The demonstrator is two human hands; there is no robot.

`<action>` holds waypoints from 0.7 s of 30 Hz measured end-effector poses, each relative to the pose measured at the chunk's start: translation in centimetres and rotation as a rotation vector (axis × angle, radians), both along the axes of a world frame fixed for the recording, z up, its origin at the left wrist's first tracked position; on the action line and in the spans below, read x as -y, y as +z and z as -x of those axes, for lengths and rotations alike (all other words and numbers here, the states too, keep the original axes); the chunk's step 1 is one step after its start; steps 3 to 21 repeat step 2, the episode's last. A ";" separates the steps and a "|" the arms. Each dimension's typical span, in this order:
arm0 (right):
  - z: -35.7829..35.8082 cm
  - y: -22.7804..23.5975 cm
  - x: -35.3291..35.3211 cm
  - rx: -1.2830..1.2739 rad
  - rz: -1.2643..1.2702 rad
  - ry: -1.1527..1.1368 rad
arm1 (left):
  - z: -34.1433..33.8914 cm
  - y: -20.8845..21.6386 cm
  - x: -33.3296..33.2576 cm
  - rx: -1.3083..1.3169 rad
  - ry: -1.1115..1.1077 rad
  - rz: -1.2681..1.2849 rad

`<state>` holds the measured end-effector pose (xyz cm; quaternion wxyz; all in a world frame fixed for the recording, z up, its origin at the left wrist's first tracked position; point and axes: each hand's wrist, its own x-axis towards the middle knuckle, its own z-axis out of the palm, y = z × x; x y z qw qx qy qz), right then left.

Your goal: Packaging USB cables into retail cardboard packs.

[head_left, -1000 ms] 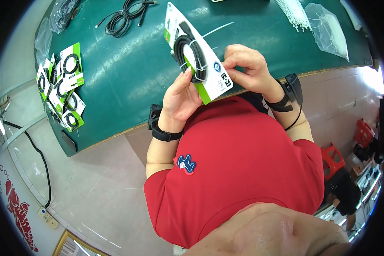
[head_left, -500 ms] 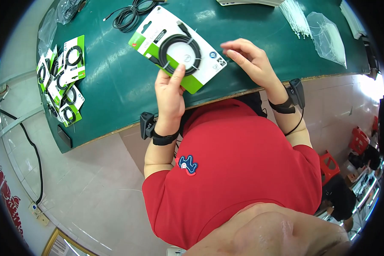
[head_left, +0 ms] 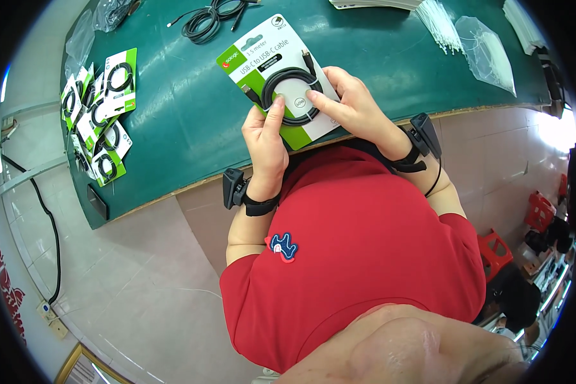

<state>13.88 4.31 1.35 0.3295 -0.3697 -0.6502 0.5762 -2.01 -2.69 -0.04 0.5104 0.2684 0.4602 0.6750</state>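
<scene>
A white and green cardboard card (head_left: 253, 57) with a coiled black cable (head_left: 267, 89) fixed to its front is held up over the near edge of the table. My left hand (head_left: 266, 142) grips the card's lower left, its thumb lying on the coil. On the other side my right hand (head_left: 358, 105) is closed on the right edge, thumb across the front near the coil. The fingers of both hands are mostly hidden behind the card. Pale ties bind the coil, and the cable's two plugs point upward.
On the green table (head_left: 173, 121), a pile of similar carded cables (head_left: 102, 121) lies at the left. A loose black cable (head_left: 208, 24) is at the back. White ties (head_left: 438, 25), a clear bag (head_left: 486, 54) and stacked white cards (head_left: 374, 4) lie at the back right.
My right hand has moved left and taken hold of the card's right edge. The card has turned more upright and shifted slightly right, with my left hand still on it.
</scene>
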 end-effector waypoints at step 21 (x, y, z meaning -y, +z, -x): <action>0.0 -0.2 0.2 -0.005 -0.060 -0.002 | -0.2 -0.1 0.4 0.053 0.010 -0.005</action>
